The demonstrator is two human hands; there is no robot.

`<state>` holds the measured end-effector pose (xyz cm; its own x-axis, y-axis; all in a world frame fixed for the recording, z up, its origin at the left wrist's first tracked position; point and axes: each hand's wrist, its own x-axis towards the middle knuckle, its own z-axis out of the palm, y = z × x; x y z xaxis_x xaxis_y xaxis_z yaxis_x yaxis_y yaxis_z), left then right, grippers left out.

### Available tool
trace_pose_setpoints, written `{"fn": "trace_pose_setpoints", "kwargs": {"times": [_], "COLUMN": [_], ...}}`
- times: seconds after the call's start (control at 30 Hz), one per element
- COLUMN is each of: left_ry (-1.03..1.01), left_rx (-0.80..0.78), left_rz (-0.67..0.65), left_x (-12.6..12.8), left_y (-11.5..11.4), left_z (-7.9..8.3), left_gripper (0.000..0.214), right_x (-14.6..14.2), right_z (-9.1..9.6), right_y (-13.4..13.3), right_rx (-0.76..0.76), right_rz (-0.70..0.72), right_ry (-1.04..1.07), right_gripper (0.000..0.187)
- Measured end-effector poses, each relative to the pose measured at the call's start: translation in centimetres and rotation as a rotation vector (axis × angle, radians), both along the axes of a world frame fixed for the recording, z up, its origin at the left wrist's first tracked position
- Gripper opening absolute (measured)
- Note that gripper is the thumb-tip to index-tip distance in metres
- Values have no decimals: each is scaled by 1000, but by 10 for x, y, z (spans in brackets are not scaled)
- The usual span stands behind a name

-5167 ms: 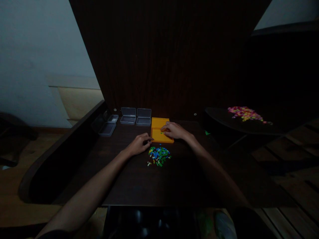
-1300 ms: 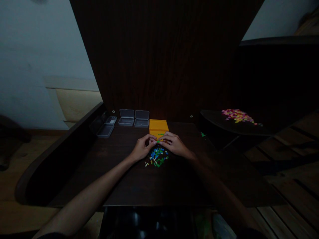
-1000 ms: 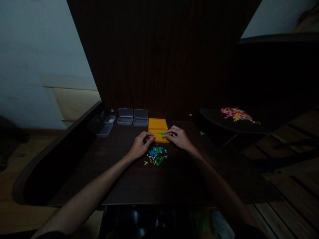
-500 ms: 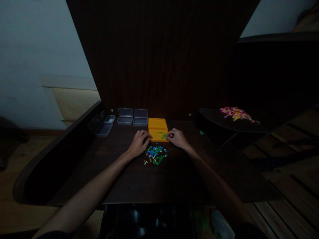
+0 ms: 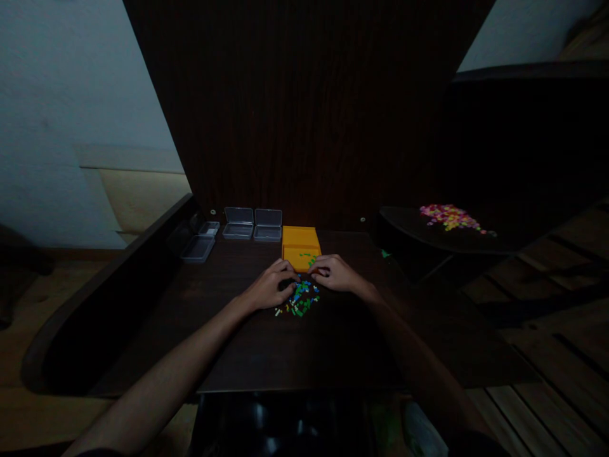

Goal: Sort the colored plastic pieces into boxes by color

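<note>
A pile of small green, blue and white beads (image 5: 299,301) lies on the dark wooden table (image 5: 295,346). Just behind the pile is an open orange case (image 5: 299,244) with a few green beads in its near half. My left hand (image 5: 270,289) rests at the pile's left edge, fingers curled down onto the beads. My right hand (image 5: 333,277) sits at the pile's far right edge by the case's front rim, fingers pinched together. What either hand holds is too small and dark to see.
Two clear plastic boxes (image 5: 254,224) stand left of the orange case, with two more clear boxes (image 5: 198,241) further left by the table's raised rim. A heap of pink and yellow beads (image 5: 450,217) lies on a dark side shelf at the right. A dark panel rises behind.
Both hands have drawn back from the orange case's front corners to the bead pile and come closer together. More green beads lie in the case than 5 seconds ago.
</note>
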<state>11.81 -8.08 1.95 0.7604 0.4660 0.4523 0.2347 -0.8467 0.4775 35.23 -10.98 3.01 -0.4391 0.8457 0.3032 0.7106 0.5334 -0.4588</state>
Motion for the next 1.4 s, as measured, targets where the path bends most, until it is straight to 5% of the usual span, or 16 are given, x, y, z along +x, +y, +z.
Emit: {"fn": "trace_pose_setpoints", "kwargs": {"times": [0.13, 0.93, 1.27, 1.4], "left_ry": [58, 127, 37, -31], "left_rx": [-18, -40, -53, -47], "left_rz": [-44, -24, -15, 37], "left_x": [2, 1, 2, 2], "left_y": [-6, -4, -4, -3], "left_z": [2, 0, 4, 4], "left_gripper": [18, 18, 21, 22], "right_x": [-7, -12, -8, 0], "right_z": [3, 8, 10, 9], "right_y": [-5, -10, -9, -3], "right_rx": [-106, -200, -207, -189], "right_rz": [110, 45, 56, -56], "right_ry": [-85, -213, -48, 80], "right_gripper": [19, 13, 16, 22]}}
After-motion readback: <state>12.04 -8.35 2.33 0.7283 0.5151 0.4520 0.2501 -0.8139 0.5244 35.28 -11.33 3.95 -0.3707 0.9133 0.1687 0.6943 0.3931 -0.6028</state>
